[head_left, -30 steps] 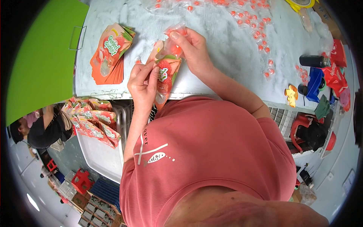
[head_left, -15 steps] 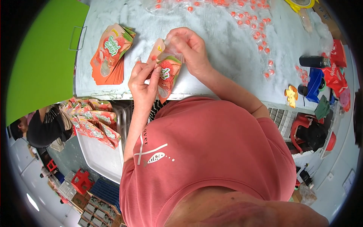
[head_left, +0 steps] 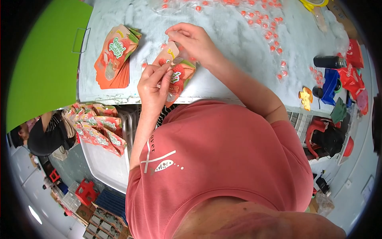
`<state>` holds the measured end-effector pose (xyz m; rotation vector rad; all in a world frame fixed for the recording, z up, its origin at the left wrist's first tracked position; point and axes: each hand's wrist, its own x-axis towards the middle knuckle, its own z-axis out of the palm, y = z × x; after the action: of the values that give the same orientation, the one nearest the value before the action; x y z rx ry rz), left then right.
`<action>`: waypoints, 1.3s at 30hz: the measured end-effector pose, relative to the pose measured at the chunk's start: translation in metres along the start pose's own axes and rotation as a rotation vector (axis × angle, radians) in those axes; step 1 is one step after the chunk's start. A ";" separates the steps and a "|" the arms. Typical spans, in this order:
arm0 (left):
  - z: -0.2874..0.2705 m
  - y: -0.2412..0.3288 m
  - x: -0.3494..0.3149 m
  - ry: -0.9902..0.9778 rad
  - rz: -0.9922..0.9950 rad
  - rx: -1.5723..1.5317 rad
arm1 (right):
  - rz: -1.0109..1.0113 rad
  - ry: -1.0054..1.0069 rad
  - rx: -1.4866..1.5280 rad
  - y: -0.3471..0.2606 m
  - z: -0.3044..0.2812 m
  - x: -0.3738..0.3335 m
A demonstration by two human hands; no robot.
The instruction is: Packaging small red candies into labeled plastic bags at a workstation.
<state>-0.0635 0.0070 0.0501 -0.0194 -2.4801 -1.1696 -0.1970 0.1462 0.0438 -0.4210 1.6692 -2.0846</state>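
My left hand (head_left: 154, 81) pinches an orange candy pouch (head_left: 184, 73) with a green edge and strawberry pictures. The pouch's pale flap (head_left: 172, 51) sticks up past my fingers, and its lower end hangs near the table's front edge. Just beyond the flap is my right hand (head_left: 195, 43), its fingers stretched out and slightly bent, thumb and forefinger a little apart, with nothing visible between them. Small red candies in clear wrap (head_left: 192, 59) show beside the pouch, partly hidden by it. Left of my hands lies a fanned stack of flat pouches (head_left: 115, 55).
Wrapped red candies (head_left: 266, 28) are scattered over the far and right parts of the pale table (head_left: 223, 26). A dark bottle (head_left: 329, 61), a blue tape dispenser (head_left: 331, 85) and red bags (head_left: 353, 77) crowd the right. Below left, filled pouches (head_left: 101, 125) sit on a white tray (head_left: 104, 165).
My right hand has moved away from the pouch, slightly to the left and farther off, and the clear wrap at its fingers is gone from them. My left hand keeps the pouch.
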 end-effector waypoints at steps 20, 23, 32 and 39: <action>-0.007 0.004 -0.010 0.051 -0.089 -0.239 | -0.099 -0.115 -0.033 -0.044 0.022 -0.013; -0.007 0.003 -0.012 0.058 -0.081 -0.268 | -0.238 -0.110 -0.213 -0.037 0.020 -0.015; -0.028 -0.004 -0.017 0.162 -0.029 -0.225 | -0.378 -0.210 -0.027 -0.050 0.023 -0.017; -0.095 -0.007 -0.049 0.333 -0.177 -0.153 | -0.467 0.025 -0.676 0.076 -0.020 0.026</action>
<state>0.0137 -0.0611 0.0816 0.3312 -2.1313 -1.3124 -0.2180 0.1364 -0.0356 -1.0832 2.4578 -1.7387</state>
